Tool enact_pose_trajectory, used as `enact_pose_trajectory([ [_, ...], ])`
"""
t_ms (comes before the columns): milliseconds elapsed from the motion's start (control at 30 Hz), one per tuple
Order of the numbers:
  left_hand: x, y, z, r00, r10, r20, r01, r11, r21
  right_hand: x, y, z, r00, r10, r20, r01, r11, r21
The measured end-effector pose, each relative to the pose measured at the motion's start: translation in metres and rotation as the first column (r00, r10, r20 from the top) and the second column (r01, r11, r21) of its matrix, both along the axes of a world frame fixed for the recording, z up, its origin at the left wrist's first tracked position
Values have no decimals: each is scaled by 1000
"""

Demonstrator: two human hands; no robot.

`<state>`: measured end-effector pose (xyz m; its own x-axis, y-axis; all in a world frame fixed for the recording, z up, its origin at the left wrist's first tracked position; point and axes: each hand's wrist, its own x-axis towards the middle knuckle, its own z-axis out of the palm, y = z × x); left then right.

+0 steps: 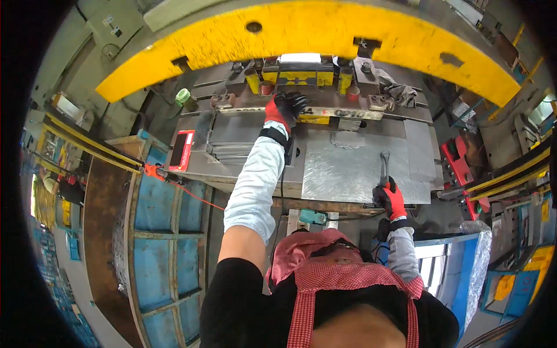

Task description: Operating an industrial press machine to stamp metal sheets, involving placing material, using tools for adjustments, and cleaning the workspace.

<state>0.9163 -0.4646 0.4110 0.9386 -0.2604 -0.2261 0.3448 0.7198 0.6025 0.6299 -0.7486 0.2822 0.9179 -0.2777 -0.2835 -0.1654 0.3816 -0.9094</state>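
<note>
My left hand (288, 110), in a red and black glove, reaches forward to the front edge of a steel die block (336, 103) on the press bed. Its dark fingers stretch to the right over the block, and I see nothing held in them. Down at the right, my right hand (393, 200), gloved alike, is closed around the handle of a metal wrench (384, 163). The ring end of the wrench points away from me, over a large shiny metal sheet (342, 171). Small metal pieces (348, 140) lie at that sheet's far edge.
A yellow press beam (307, 26) spans the far side above the die. Left of the sheet is a stack of metal plates (232, 152), beside a red-framed dark panel (181, 149). A grey rag (400, 91) lies back right. A blue-panelled crate (154, 214) stands at left.
</note>
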Motion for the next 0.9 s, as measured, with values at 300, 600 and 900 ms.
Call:
enact_pose_trajectory([
  [300, 5, 3, -7, 992, -85, 88, 90, 994, -58, 0, -8, -13, 1000, -12, -28, 10, 998, -65],
  [600, 2, 4, -8, 998, 34, 47, -32, 999, -40, -1, -1, -1, 999, 9, -35, -11, 998, -59],
  [900, 0, -1, -2, 1000, -23, 9, 23, 999, -47, 22, 23, 72, 999, -31, -42, 15, 940, -341],
])
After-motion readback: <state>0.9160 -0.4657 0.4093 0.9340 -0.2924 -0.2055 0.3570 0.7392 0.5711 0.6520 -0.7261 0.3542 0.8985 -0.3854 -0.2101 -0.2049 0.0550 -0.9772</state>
